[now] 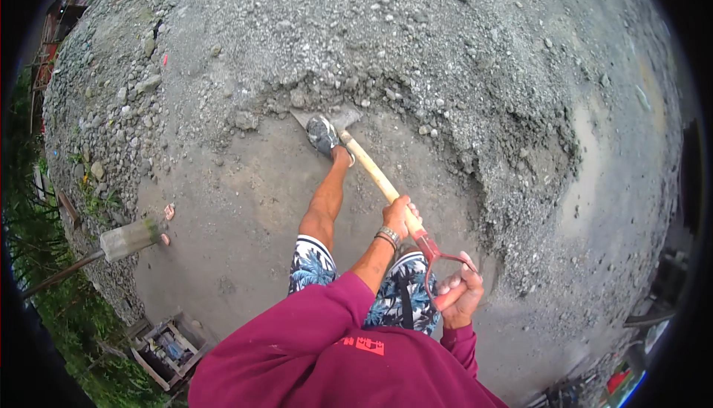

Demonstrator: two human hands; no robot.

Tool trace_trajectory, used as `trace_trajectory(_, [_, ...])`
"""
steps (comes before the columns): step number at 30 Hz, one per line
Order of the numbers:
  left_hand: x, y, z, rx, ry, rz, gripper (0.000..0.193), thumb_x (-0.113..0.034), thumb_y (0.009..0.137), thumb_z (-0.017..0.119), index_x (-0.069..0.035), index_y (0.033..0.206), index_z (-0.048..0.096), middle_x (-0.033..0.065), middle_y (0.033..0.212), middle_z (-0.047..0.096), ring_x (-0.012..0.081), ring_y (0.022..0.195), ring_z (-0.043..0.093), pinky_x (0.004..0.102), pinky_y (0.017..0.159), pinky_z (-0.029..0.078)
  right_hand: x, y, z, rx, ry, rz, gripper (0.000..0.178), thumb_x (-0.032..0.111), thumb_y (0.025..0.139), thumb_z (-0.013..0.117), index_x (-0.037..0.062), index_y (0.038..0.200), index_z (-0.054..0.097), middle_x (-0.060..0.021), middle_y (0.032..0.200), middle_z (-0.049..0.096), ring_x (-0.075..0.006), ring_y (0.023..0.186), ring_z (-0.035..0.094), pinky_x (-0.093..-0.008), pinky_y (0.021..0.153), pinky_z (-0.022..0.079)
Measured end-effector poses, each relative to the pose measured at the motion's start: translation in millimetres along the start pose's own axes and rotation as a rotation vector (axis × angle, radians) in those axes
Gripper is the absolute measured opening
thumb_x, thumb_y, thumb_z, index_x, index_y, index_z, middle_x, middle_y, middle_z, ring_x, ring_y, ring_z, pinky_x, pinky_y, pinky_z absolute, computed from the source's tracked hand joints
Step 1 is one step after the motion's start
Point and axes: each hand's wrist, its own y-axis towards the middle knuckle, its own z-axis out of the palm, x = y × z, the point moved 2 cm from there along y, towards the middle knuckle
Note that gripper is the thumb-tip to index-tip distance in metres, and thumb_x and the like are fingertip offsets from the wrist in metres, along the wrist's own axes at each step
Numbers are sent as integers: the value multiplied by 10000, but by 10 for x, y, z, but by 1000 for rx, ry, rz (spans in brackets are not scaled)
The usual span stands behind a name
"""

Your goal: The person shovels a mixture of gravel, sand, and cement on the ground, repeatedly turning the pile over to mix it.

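A shovel (373, 174) with a pale wooden shaft and a red D-shaped handle slants from my body toward the gravel. My left hand (401, 216) is wrapped round the lower shaft, just above the red metal socket of the handle. At the handle's end, my right hand (461, 291) grips the red crossbar. The grey blade (343, 117) lies against the foot of the gravel pile (445, 44). My shod foot (322, 135) rests on or right beside the blade and hides part of it.
Loose stones (148, 83) lie along the pile's left side. A grey block on a pole (130, 240) stands at the left, near a wooden box (169, 350) with things in it. Green plants (67, 334) fill the left edge. Packed grey ground (245, 185) surrounds my legs.
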Motion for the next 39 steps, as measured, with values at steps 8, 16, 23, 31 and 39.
trace_trajectory(8, [-465,-331,-255,21,13,-36,116,-135,802,571,-93,753,475,42,612,487,190,480,503,399,457,444,-263,-336,444,84,96,-10,410,86,812,532,-80,1181,462,-71,557,508,-197,402,492,-335,406,477])
trace_trajectory(16, [62,-214,-683,29,445,72,308,-286,837,625,-54,992,493,107,798,587,242,677,609,420,611,536,-592,-35,-755,-108,-253,-20,366,79,801,527,-39,1144,478,-57,579,490,-170,428,495,-319,408,461])
trace_trajectory(23, [-374,595,-871,-46,728,-58,521,-404,831,631,-37,1181,512,167,1044,622,292,930,619,482,741,521,-442,1064,-2192,-600,-664,-191,180,8,777,567,13,949,515,-71,695,558,-148,488,529,-274,410,442])
trace_trajectory(31, [-1359,1460,-748,-197,343,110,360,-241,809,680,8,1017,524,134,828,601,280,698,632,470,613,549,-724,251,-916,-677,-643,-216,124,-2,757,581,53,821,492,-49,654,515,-135,441,478,-264,404,409])
trace_trajectory(39, [-1102,887,-560,-96,6,65,171,-167,822,628,-44,891,532,94,725,579,228,574,592,434,524,535,120,-257,-342,-510,-927,-485,180,36,736,619,57,775,445,-26,577,497,-111,470,500,-228,441,385])
